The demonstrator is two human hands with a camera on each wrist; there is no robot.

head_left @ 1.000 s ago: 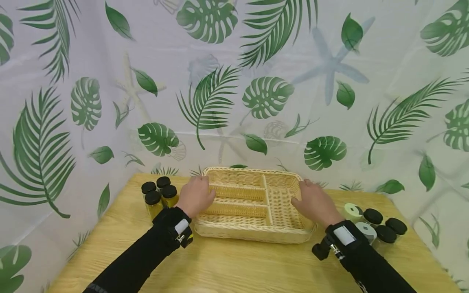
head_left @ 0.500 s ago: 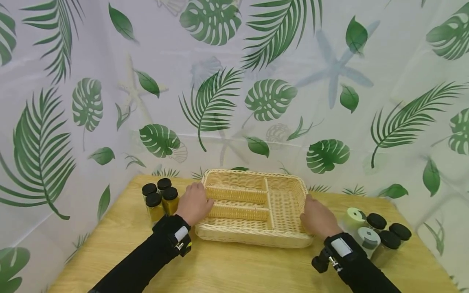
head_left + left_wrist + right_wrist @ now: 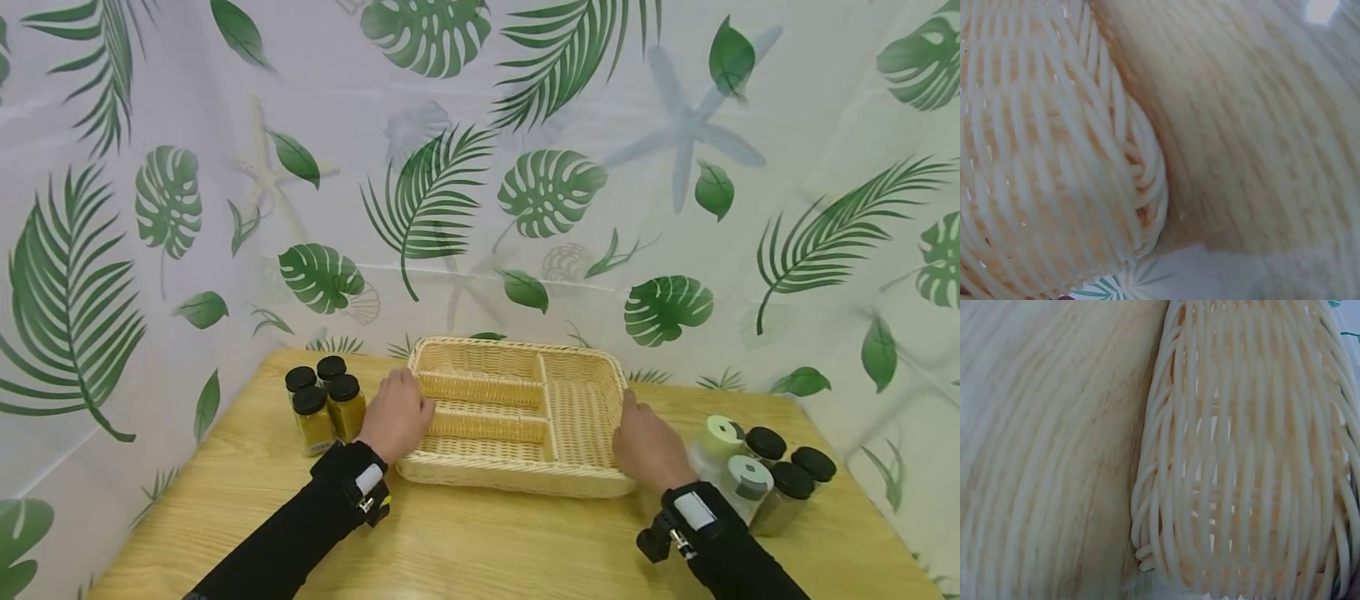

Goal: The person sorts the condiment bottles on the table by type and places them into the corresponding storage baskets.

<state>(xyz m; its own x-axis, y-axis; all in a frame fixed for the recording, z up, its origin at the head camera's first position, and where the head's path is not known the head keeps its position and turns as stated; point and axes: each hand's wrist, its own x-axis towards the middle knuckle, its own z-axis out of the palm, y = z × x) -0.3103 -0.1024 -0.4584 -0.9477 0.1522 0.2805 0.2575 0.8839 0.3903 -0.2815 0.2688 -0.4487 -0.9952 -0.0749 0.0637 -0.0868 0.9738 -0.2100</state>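
Observation:
A pale wicker basket [image 3: 517, 479] with woven dividers lies on the wooden table, long side toward me. Three compartments run across its left part and one larger one fills the right. My left hand [image 3: 395, 417] grips the left end, its thumb over the rim. At the right end, my right hand [image 3: 651, 443] holds the rim with its fingers partly hidden behind the hand. Both wrist views are filled by the woven wall, the left wrist's wicker [image 3: 1041, 144] and the right wrist's wicker [image 3: 1247, 450], close up; neither shows fingers.
Several black-lidded jars [image 3: 322, 408] with yellow contents stand left of the basket. To the right, near my right forearm, stand several more containers [image 3: 780, 487], some pale-topped, some black-lidded. A leaf-patterned cloth [image 3: 465, 292] hangs behind the table [image 3: 480, 550].
My right hand has shifted its hold toward the outside of the basket's right end, its thumb drawn back from inside. The basket has moved slightly left. My left hand stays at the left end.

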